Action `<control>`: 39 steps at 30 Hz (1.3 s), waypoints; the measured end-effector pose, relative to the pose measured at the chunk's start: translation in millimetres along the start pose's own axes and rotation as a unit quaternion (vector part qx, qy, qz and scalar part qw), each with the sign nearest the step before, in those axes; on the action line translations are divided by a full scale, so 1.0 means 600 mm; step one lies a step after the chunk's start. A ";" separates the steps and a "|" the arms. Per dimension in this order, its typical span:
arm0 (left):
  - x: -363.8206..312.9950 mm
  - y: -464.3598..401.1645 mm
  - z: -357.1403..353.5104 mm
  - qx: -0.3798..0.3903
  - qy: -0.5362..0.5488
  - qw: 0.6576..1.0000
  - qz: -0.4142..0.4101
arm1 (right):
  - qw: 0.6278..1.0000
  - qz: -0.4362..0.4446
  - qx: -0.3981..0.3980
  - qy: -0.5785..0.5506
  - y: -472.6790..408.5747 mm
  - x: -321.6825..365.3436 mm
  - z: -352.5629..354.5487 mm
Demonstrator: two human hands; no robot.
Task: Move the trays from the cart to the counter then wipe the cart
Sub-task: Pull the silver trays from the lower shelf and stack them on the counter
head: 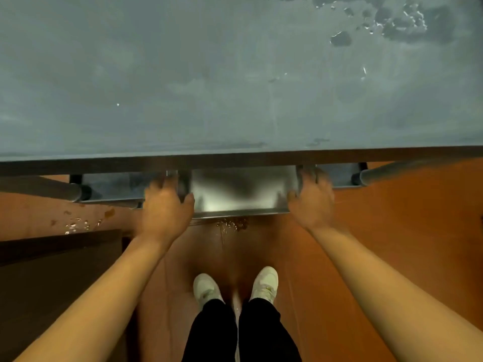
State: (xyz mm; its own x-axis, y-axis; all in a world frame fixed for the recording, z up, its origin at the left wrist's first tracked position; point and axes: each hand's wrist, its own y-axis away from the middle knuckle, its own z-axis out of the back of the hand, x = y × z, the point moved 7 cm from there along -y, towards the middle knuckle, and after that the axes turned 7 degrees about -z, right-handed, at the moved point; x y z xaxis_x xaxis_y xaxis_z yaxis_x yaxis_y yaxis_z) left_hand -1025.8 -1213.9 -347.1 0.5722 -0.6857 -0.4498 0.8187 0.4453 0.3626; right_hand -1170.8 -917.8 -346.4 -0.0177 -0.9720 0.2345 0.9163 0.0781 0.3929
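Tray [235, 192]: steel, shallow, blurred; sat on a lower level beneath the grey top, its near edge sticking out past the top's front edge.
Left hand [164, 207]: gripped the tray's left end, thumb over the rim, fingers curled round the side.
Right hand [311, 199]: gripped the tray's right end, fingers curled over the rim.
Cart top [183, 74]: broad grey surface filling the upper view; wet patches and droplets [397, 22] at the far right.
Cart rails [407, 171]: tubular bars just under the top, at left and right.
Floor [392, 231]: reddish-brown, with water spots [78, 224] at left and under the tray.
Shoes [264, 283]: white, with black trousers [240, 333], standing between the arms.
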 end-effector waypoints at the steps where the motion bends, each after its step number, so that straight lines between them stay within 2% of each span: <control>1: 0.004 -0.012 -0.006 0.006 -0.055 0.998 0.002 | 0.998 0.015 -0.023 0.057 -0.014 0.003 -0.004; 3: 0.012 -0.032 -0.011 0.022 -0.134 0.990 0.026 | 0.991 0.012 -0.038 0.128 -0.045 0.009 -0.013; 5: 0.014 -0.048 -0.015 0.036 -0.140 0.988 0.043 | 0.987 -0.010 -0.014 0.161 -0.073 0.013 -0.018; 8: 0.033 -0.073 -0.030 0.051 -0.121 0.990 0.051 | 0.989 -0.041 0.040 0.135 -0.112 0.006 -0.032; 12: 0.038 -0.081 -0.037 0.025 0.018 0.998 0.049 | 0.991 -0.062 0.046 0.106 -0.130 0.002 -0.047; 16: 0.032 -0.085 -0.029 -0.003 0.074 0.994 0.082 | 0.992 -0.087 0.069 0.061 -0.150 -0.010 -0.050; 18: 0.030 -0.100 -0.026 -0.015 0.057 0.993 0.107 | 0.993 -0.097 0.068 0.028 -0.167 -0.017 -0.050; 21: 0.011 -0.125 -0.027 0.006 -0.014 0.997 0.082 | 0.993 -0.089 0.068 0.030 -0.172 -0.009 -0.053; 25: 0.010 -0.138 -0.058 0.069 -0.041 0.994 0.077 | 0.993 -0.062 0.039 0.089 -0.167 -0.008 -0.072; 31: 0.000 -0.134 -0.062 0.007 -0.042 0.996 0.078 | 0.996 -0.047 -0.041 0.066 -0.165 -0.015 -0.074; 34: 0.011 -0.128 -0.063 -0.028 -0.020 0.995 0.099 | 0.996 -0.063 -0.038 0.041 -0.160 -0.018 -0.079; 37: 0.018 -0.111 -0.059 -0.027 0.003 0.992 0.126 | 0.996 -0.068 -0.036 0.036 -0.129 -0.016 -0.073; 39: 0.024 -0.091 -0.059 -0.013 -0.006 0.991 0.130 | 0.997 -0.061 -0.053 -0.011 -0.095 -0.016 -0.067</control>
State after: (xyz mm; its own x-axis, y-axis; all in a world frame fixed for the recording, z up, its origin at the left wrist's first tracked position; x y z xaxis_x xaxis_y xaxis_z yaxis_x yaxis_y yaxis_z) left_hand -1060.5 -1227.7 -402.5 0.7636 -0.5530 -0.3332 0.6445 0.6224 0.4441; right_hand -1207.0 -921.6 -406.7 -0.1390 -0.9678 0.2101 0.9438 -0.0652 0.3241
